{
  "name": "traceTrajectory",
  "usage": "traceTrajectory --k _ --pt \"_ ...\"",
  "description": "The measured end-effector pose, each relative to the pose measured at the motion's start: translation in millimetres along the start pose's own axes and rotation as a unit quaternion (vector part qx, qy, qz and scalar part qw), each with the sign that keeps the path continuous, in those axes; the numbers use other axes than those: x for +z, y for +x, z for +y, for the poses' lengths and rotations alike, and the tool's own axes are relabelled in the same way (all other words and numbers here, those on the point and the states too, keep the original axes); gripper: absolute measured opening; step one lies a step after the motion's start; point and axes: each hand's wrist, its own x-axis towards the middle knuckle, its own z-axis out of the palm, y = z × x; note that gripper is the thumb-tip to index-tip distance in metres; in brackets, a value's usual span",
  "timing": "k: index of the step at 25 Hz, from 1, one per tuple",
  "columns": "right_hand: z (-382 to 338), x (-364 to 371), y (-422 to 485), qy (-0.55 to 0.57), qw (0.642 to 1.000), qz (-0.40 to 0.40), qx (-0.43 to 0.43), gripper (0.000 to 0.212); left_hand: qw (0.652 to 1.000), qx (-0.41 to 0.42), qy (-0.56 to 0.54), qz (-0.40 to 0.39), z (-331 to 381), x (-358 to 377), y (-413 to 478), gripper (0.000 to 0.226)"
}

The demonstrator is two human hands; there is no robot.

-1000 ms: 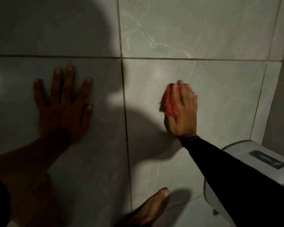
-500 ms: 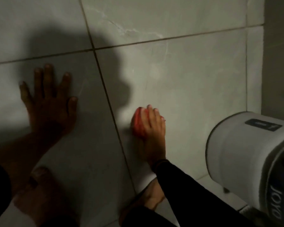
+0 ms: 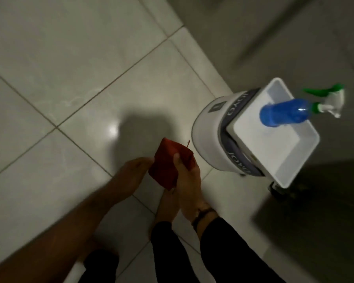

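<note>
A folded red cloth (image 3: pixel 168 164) is held above the pale tiled floor (image 3: pixel 70 78), low in the middle of the head view. My right hand (image 3: pixel 189 178) grips its right side, with the thumb lying across the top. My left hand (image 3: pixel 134 174) reaches in from the lower left, and its straight fingers touch the cloth's left edge. Motion blur softens both hands.
A white round stool (image 3: pixel 208 137) stands right of the cloth and carries a white rectangular tub (image 3: pixel 294 172). A blue spray bottle (image 3: pixel 284 113) with a green and white trigger stands in the tub. Dark wall runs along the right. My bare foot (image 3: pixel 168 207) is under the hands.
The view swung down from the wall to the floor. My right hand took the cloth off the wall tile. My left hand left the wall and came over to the cloth.
</note>
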Motion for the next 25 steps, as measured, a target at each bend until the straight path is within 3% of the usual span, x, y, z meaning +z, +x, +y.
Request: traceTrajectory --k 2,5,9,13,18,21,25 --pt "-46 -42 -24 0.056 0.997 0.045 -0.030 0.021 0.999 0.021 -0.037 -0.032 71 53 -21 0.018" --pt "-102 -100 -27 0.099 0.988 0.108 -0.044 0.030 0.996 0.077 0.039 -0.023 143 110 -19 0.005" --pt "-135 -173 24 0.122 0.977 0.177 -0.006 0.030 0.962 0.113 0.247 -0.035 211 174 15 0.031" --pt "-138 -216 92 0.026 0.987 0.158 0.023 0.030 0.900 0.134 0.414 0.007 240 227 69 0.039" --pt "-126 -245 157 -0.087 0.977 0.178 0.077 0.050 0.819 0.115 0.560 0.046 242 271 119 0.036" --pt "-110 -246 170 -0.218 0.953 0.200 0.061 0.059 0.801 0.084 0.590 0.058 233 277 125 0.040" --pt "-114 -242 169 -0.251 0.934 0.252 0.032 0.068 0.788 0.136 0.594 0.092 234 284 110 0.059"
